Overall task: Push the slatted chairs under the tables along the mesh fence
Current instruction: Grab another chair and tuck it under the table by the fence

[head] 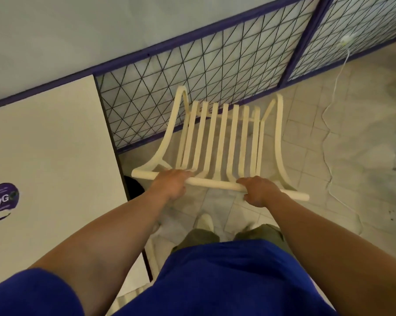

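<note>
A cream slatted chair (219,142) is held by its top rail (215,184), and it is seen from above and behind, with its seat side turned toward the mesh fence (192,71). The left hand (172,183) is closed over the rail left of centre, and the right hand (259,191) is wrapped around it right of centre. The grip is spread to either side of the middle, most likely so that the chair can be steered straight and kept from twisting as it is pushed.

The chair stands on the tiled floor (329,142) in the open gap beside a white table (51,156), not under it; the table's dark edge lies just to the left of the rail's left end. The front of the chair is close to the fence, though whether it touches cannot be told. No table is seen above or directly ahead of the chair, so it is judged that the chair has yet to be lined up with a table before it can be slid under.

A white cable (333,92) trails across the floor to the right of the chair, well clear of its legs at present, and it could be snagged if the chair were swung that way. A round purple sticker (3,200) is seen on the table's top.
</note>
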The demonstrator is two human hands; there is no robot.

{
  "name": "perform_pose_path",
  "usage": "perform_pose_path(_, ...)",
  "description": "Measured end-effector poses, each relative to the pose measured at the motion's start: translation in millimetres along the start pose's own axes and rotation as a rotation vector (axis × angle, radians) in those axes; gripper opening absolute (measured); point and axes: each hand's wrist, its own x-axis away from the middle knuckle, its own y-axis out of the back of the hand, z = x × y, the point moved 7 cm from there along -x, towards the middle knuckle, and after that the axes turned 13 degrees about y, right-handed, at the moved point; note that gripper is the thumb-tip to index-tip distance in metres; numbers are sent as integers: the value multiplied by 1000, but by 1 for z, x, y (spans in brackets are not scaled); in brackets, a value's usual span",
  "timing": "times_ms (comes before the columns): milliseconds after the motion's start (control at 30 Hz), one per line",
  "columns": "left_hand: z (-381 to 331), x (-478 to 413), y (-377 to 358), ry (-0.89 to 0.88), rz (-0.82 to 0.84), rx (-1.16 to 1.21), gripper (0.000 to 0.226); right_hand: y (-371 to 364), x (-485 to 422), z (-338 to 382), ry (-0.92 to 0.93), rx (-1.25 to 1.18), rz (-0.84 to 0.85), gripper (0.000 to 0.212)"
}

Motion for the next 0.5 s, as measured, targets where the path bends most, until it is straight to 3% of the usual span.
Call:
perform_pose_path(100, 13, -22, 3, -16, 99, -64, 58, 0, -12, -2, -4, -19, 57, 62)
perform_pose_path(367, 20, -44, -6, -61, 281, -178, 88, 0, -23, -8, 15, -34, 158, 79)
perform_pose_path(500, 19, -42, -9, -71, 282, -204, 95, -1, -22, -6, 25, -39, 185, 80)
